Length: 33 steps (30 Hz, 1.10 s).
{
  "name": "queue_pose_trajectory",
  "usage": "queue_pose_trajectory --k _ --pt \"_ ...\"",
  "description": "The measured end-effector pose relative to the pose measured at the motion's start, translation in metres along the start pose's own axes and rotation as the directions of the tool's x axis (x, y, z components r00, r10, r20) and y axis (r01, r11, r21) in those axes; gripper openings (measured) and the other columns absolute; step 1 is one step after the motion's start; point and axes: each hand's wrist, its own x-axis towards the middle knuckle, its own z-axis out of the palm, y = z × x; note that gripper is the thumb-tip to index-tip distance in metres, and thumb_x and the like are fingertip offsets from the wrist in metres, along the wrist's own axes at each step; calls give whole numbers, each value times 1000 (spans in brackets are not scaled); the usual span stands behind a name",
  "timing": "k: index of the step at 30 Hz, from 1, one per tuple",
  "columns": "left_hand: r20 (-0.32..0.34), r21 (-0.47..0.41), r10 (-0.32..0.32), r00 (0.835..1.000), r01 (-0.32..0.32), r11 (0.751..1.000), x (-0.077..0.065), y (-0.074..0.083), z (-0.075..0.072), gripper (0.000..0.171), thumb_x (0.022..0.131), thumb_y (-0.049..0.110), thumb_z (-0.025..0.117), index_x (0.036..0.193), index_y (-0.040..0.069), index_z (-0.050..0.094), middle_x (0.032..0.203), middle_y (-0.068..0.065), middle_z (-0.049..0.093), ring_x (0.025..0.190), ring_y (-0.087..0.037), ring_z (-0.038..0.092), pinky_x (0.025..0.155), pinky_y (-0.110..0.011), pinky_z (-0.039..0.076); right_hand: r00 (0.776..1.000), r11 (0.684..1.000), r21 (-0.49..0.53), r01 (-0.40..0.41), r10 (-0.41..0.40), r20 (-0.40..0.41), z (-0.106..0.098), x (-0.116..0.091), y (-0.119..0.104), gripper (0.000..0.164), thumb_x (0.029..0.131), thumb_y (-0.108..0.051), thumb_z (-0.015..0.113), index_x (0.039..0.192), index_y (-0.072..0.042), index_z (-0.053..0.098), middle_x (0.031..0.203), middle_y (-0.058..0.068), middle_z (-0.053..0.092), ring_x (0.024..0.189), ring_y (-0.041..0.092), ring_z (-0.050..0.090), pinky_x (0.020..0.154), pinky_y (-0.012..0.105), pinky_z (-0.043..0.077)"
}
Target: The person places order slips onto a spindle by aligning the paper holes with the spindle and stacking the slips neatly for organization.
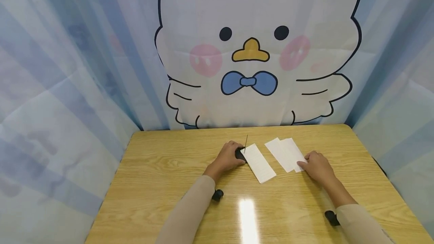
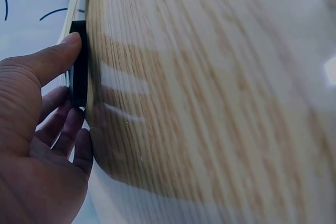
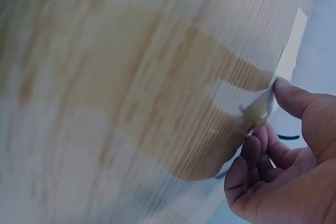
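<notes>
Basically, left hand [image 1: 228, 156] grips a black base [image 1: 240, 155] on the worktop [image 1: 162, 153]; its grip is clamped round the left side, thumb on one edge, fingers on the other. A thin upright spike [image 1: 246, 142] rises beside it, at the far-left corner of a white paper stack [image 1: 260, 164]. Can't tell if the spike goes through the sheets. Stack lies slantwise, near end toward the right.

Right of the stack, apart from it: left slip [image 1: 280, 155] and right slip [image 1: 293, 153], white, overlapping, on the worktop. Right hand [image 1: 318, 166] pinches the right slip at its right edge, thumb and fingers together on the paper.

Both arms in beige sleeves [image 1: 190, 210], a black device [image 1: 218, 195] at each wrist. Bright glare on the near worktop. Curtain [image 1: 78, 67] behind, with a cartoon bird [image 1: 251, 14] at far centre.
</notes>
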Motion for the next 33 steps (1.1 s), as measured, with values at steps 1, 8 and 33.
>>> queue_pose_trajectory --k 1,8,33 --pt "0 -1 -1 1000 1 1000 0 0 0 62 90 27 83 145 12 58 148 -12 52 135 -30 51 109 -43 49 1000 1000 6 2 -2 2 0 0 0 44 98 -25 70 114 15 60 106 30 63 101 47 60 88 59 50" --pt "-2 2 -7 1000 7 1000 0 1 -1 62 90 28 83 145 12 58 146 -11 53 134 -28 51 109 -42 49 999 998 56 -21 19 27 -1 3 -4 45 100 -18 68 122 18 54 112 33 63 102 44 61 89 57 51" --pt "0 20 -10 1000 10 1000 -2 1 0 63 91 30 82 146 13 58 148 -11 52 134 -28 51 109 -43 49 998 993 115 -38 33 46 2 7 -3 49 100 -17 64 128 19 49 123 39 57 110 48 57 93 59 49"
